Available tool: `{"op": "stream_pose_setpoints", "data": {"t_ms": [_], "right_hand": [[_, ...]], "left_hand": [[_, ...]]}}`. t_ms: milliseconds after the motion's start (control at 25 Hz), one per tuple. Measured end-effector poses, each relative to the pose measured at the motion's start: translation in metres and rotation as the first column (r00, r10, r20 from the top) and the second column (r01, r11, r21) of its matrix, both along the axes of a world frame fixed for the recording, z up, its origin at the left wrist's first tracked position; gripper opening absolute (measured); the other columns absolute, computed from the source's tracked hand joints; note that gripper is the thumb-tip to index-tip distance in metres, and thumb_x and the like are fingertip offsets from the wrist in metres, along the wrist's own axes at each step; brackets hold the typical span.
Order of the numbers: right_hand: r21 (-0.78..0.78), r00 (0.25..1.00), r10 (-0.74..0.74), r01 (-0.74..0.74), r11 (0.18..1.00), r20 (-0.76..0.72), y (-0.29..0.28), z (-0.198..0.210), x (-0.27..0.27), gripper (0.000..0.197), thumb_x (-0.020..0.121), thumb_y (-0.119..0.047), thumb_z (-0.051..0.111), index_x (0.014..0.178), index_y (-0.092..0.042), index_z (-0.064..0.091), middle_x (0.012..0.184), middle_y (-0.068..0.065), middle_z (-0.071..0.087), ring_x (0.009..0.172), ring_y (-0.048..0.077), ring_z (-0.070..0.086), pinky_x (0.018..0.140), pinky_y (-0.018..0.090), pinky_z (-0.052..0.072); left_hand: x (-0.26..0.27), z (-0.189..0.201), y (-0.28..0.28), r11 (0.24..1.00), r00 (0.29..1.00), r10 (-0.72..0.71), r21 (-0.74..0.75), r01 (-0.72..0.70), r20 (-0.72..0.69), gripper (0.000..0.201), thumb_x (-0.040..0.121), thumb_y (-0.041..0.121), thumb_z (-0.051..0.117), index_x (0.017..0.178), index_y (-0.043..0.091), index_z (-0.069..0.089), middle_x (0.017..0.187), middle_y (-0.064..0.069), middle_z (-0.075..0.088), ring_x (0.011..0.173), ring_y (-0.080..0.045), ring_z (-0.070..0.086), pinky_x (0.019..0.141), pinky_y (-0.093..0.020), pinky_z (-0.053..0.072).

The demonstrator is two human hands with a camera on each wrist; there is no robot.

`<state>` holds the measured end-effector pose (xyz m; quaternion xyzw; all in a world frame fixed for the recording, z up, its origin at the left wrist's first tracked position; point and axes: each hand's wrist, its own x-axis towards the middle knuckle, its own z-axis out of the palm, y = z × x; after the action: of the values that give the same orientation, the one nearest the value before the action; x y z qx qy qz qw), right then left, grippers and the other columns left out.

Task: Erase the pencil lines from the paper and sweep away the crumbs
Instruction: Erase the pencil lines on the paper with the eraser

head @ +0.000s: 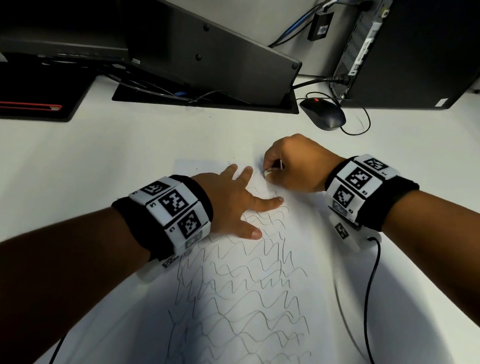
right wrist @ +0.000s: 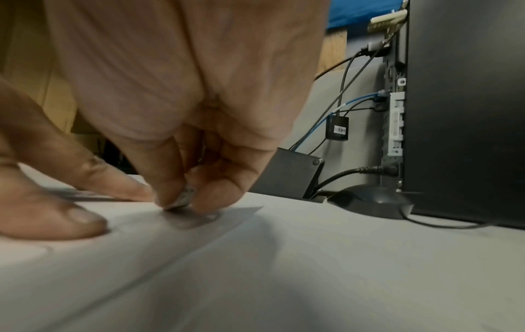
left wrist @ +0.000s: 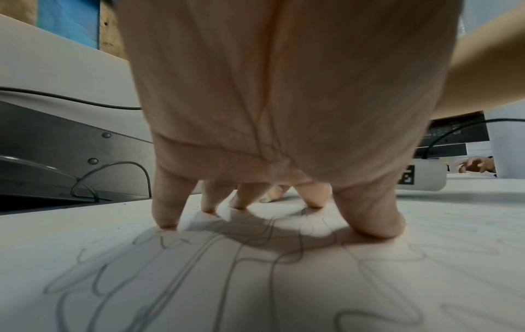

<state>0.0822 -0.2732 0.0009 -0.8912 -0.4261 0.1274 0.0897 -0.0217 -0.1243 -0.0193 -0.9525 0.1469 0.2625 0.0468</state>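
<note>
The paper [head: 247, 292] lies flat on the counter [head: 422, 165], nearly all its wavy pencil lines [head: 245, 307] intact. My right hand [head: 297, 164] pinches a small eraser [right wrist: 181, 198] at the sheet's far edge, fingers curled tight round it. My left hand [head: 229, 205] is spread flat, fingers straight, pinning the sheet. I judge erasing has barely begun; next I need short strokes working toward me, shifting the holding hand, with sweeping crumbs later.
</note>
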Motion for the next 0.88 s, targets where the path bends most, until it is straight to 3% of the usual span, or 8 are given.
{"op": "stream_pose_setpoints", "data": {"t_ms": [120, 280, 440, 560, 760, 880], "right_hand": [[-0.073, 0.989, 0.027, -0.038, 0.997, -0.144, 0.003, 0.004, -0.004, 0.009, 0.085, -0.018, 0.061, 0.086, -0.021, 0.069, 0.077, -0.003, 0.069, 0.071, 0.016, 0.065, 0.07, 0.032, 0.056], [0.019, 0.93, -0.146, 0.162, 0.987, -0.336, 0.0, -0.006, -0.003, 0.011, 0.096, -0.018, 0.048, 0.085, -0.02, 0.048, 0.067, 0.006, 0.061, 0.054, 0.021, 0.059, 0.054, 0.032, 0.051], [-0.006, 0.929, -0.174, 0.182, 0.983, -0.328, -0.013, -0.014, 0.003, 0.011, 0.096, -0.021, 0.046, 0.085, -0.02, 0.046, 0.07, 0.014, 0.059, 0.057, 0.025, 0.054, 0.055, 0.036, 0.048], [0.007, 0.919, -0.224, 0.24, 0.971, -0.326, -0.033, -0.014, 0.01, 0.012, 0.096, -0.019, 0.047, 0.085, -0.017, 0.046, 0.071, 0.013, 0.058, 0.059, 0.025, 0.054, 0.055, 0.037, 0.048], [-0.001, 0.899, -0.264, 0.281, 0.96, -0.349, -0.049, -0.011, 0.014, 0.02, 0.098, -0.014, 0.048, 0.08, -0.019, 0.044, 0.066, 0.005, 0.054, 0.057, 0.02, 0.051, 0.054, 0.033, 0.047], [-0.119, 0.939, -0.211, 0.185, 0.976, -0.272, -0.041, 0.002, 0.014, 0.017, 0.095, -0.017, 0.051, 0.079, -0.023, 0.049, 0.068, 0.001, 0.061, 0.058, 0.019, 0.057, 0.058, 0.028, 0.046]], "left_hand": [[-0.002, 0.003, 0.0, 1.0, 1.0, 0.012, -0.01, -0.012, -0.007, 0.07, 0.092, 0.072, 0.034, 0.148, 0.06, -0.007, 0.165, -0.013, -0.014, 0.152, -0.036, -0.008, 0.115, -0.054, 0.027], [-0.001, 0.004, -0.016, 1.0, 1.0, 0.02, -0.021, -0.02, 0.001, 0.072, 0.093, 0.072, 0.036, 0.149, 0.059, -0.007, 0.165, -0.014, -0.013, 0.151, -0.039, -0.005, 0.115, -0.055, 0.028], [-0.002, 0.01, -0.01, 0.993, 0.998, 0.057, -0.106, -0.057, -0.005, 0.08, 0.09, 0.07, 0.046, 0.153, 0.052, 0.0, 0.166, -0.007, -0.01, 0.153, -0.027, -0.005, 0.119, -0.051, 0.022], [-0.008, 0.007, 0.022, 0.983, 0.99, 0.143, -0.113, -0.144, -0.011, 0.09, 0.087, 0.074, 0.046, 0.155, 0.045, -0.005, 0.165, 0.005, -0.015, 0.152, -0.016, -0.009, 0.122, -0.051, 0.016], [-0.008, -0.001, 0.05, 0.98, 0.981, 0.19, -0.062, -0.187, 0.033, 0.102, 0.084, 0.081, 0.039, 0.158, 0.028, -0.008, 0.165, 0.008, -0.014, 0.153, -0.014, -0.007, 0.122, -0.048, 0.015], [-0.006, -0.002, 0.051, 0.975, 0.976, 0.213, -0.075, -0.21, 0.044, 0.108, 0.081, 0.082, 0.042, 0.158, 0.024, -0.007, 0.165, 0.009, -0.014, 0.153, -0.015, -0.007, 0.122, -0.05, 0.014]]}}
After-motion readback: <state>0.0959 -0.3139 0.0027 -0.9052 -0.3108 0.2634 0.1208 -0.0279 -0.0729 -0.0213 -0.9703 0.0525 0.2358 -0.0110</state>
